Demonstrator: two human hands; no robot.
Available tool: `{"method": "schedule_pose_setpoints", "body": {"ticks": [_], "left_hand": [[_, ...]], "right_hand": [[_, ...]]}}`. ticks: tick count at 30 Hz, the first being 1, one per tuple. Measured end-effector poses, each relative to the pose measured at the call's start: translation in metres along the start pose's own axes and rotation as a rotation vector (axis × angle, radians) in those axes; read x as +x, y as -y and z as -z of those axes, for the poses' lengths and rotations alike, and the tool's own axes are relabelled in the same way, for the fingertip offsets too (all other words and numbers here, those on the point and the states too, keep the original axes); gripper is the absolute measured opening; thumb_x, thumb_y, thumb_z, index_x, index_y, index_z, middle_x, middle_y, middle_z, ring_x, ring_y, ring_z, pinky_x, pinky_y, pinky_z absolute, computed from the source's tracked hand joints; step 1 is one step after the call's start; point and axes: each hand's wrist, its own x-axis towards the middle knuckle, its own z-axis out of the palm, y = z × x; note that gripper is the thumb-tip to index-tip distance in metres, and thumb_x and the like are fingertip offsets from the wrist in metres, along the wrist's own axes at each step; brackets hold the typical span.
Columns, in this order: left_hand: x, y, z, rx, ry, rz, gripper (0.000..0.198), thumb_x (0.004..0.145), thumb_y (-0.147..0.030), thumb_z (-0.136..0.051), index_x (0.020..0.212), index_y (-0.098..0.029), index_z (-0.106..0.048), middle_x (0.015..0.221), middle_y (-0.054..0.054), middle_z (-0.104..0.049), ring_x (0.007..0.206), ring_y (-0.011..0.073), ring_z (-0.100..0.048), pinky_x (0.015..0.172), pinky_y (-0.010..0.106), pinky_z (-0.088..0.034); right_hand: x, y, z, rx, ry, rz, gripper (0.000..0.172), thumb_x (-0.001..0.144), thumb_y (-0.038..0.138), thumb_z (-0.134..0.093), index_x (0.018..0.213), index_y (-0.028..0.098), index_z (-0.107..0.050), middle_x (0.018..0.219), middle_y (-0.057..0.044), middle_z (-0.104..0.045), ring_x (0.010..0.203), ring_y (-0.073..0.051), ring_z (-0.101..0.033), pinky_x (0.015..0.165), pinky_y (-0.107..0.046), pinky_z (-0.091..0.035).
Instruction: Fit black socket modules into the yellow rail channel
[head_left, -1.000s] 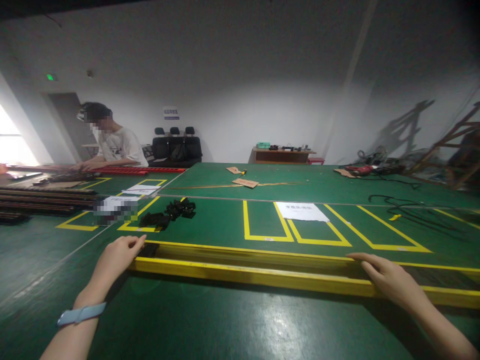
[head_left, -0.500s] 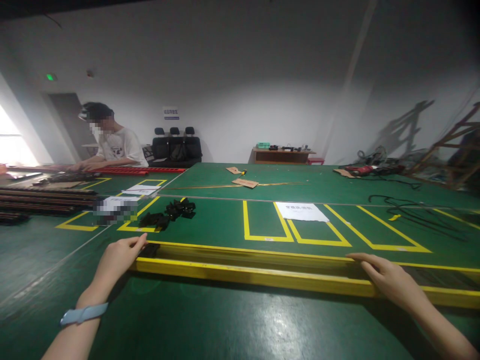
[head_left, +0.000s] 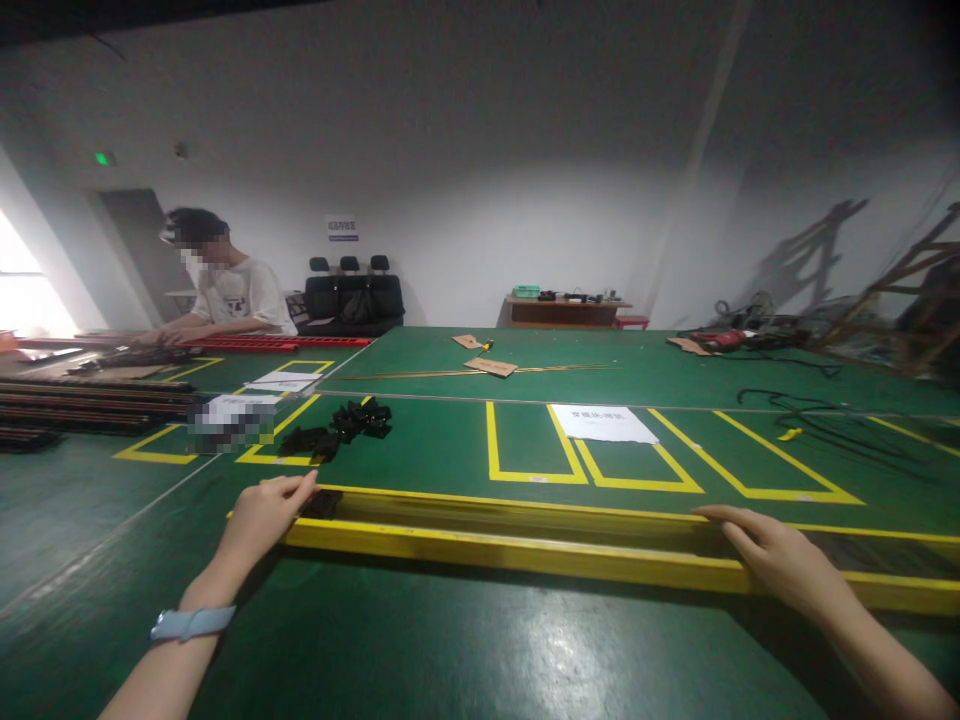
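A long yellow channel rail [head_left: 525, 548], open side up, lies across the green table in front of me. My left hand [head_left: 262, 518], with a light blue band at the wrist, is near the rail's left end. Its fingers are pressed together against a small black block [head_left: 324, 503] inside the channel; the fingertips are partly hidden. My right hand [head_left: 784, 560] is over the right part of the rail, fingers across the far wall and thumb towards the channel, holding it. Dark pieces [head_left: 870, 550] sit in the channel beyond my right hand.
A pile of black plastic parts [head_left: 360, 418] lies behind the rail's left end. Yellow tape outlines [head_left: 536, 478] and a white paper label [head_left: 604, 424] mark the table. Black cables [head_left: 817, 425] lie at right, dark bars [head_left: 90, 400] at left. A co-worker [head_left: 232, 290] works at far left.
My left hand and the black block have slid to the right along the channel, and the rail's left end now shows behind the hand. My right hand has not moved.
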Motion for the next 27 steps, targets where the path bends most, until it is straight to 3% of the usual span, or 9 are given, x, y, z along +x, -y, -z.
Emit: {"method": "schedule_pose_setpoints", "body": {"ticks": [4,11,13,16,18,21,24,27], "left_hand": [[0.000,0.004,-0.002,0.049,0.050,-0.073,0.043,0.082,-0.047,-0.041,0.087,-0.024,-0.078,0.089,0.004,-0.076,0.078,0.0224,-0.068,0.064,0.024,-0.044],[-0.001,0.001,-0.006,-0.057,0.052,-0.104,0.042,0.084,-0.046,-0.043,0.082,-0.024,-0.078,0.083,0.002,-0.076,0.077,0.0186,-0.068,0.065,0.020,-0.045],[-0.002,-0.001,-0.007,-0.063,0.038,-0.136,0.042,0.085,-0.047,-0.043,0.081,-0.024,-0.078,0.083,0.002,-0.076,0.078,0.0184,-0.068,0.066,0.020,-0.045],[-0.002,-0.002,-0.006,-0.066,0.039,-0.153,0.043,0.085,-0.048,-0.043,0.081,-0.024,-0.077,0.084,0.003,-0.076,0.079,0.0188,-0.067,0.067,0.020,-0.045],[-0.002,-0.003,-0.006,-0.070,0.041,-0.133,0.043,0.084,-0.050,-0.043,0.080,-0.023,-0.077,0.084,0.003,-0.075,0.081,0.0191,-0.067,0.069,0.021,-0.045],[-0.003,-0.006,-0.007,-0.085,0.037,-0.105,0.044,0.084,-0.052,-0.044,0.079,-0.024,-0.077,0.085,0.003,-0.075,0.082,0.0195,-0.067,0.069,0.022,-0.045],[-0.004,-0.008,-0.009,-0.098,0.030,-0.107,0.044,0.084,-0.053,-0.044,0.079,-0.024,-0.076,0.087,0.003,-0.075,0.082,0.0195,-0.067,0.070,0.022,-0.045],[-0.004,-0.008,-0.010,-0.085,0.030,-0.127,0.043,0.084,-0.052,-0.044,0.081,-0.023,-0.076,0.087,0.003,-0.075,0.082,0.0189,-0.067,0.069,0.022,-0.045]], "right_hand": [[0.002,-0.004,-0.003,0.008,0.007,-0.007,0.043,0.084,0.042,-0.035,0.107,0.029,-0.069,0.117,-0.003,-0.066,0.109,-0.023,-0.060,0.091,-0.034,-0.046],[0.002,-0.011,-0.007,0.023,0.007,-0.021,0.042,0.084,0.043,-0.037,0.107,0.031,-0.069,0.115,-0.002,-0.066,0.106,-0.025,-0.061,0.089,-0.037,-0.048],[0.001,-0.010,-0.005,0.056,-0.056,0.021,0.041,0.084,0.043,-0.038,0.107,0.029,-0.069,0.115,-0.003,-0.066,0.106,-0.024,-0.061,0.090,-0.037,-0.048],[-0.003,0.007,0.003,0.069,-0.269,0.178,0.038,0.085,0.041,-0.041,0.104,0.024,-0.068,0.112,-0.007,-0.066,0.107,-0.024,-0.060,0.095,-0.038,-0.045],[-0.005,0.037,0.008,0.035,-0.328,0.337,0.033,0.086,0.036,-0.044,0.105,0.022,-0.067,0.110,-0.009,-0.066,0.108,-0.023,-0.059,0.097,-0.040,-0.045],[-0.007,0.107,0.008,0.025,-0.212,0.643,0.031,0.087,0.021,-0.045,0.112,0.022,-0.063,0.113,-0.009,-0.065,0.109,-0.020,-0.058,0.095,-0.039,-0.047],[-0.007,0.192,-0.006,0.069,-0.101,0.874,0.038,0.086,0.011,-0.042,0.118,0.022,-0.059,0.119,-0.008,-0.062,0.111,-0.017,-0.056,0.094,-0.036,-0.047],[-0.003,0.271,-0.030,0.117,-0.020,1.006,0.040,0.085,0.012,-0.046,0.123,0.021,-0.056,0.125,-0.007,-0.059,0.116,-0.018,-0.052,0.099,-0.036,-0.044]]}}
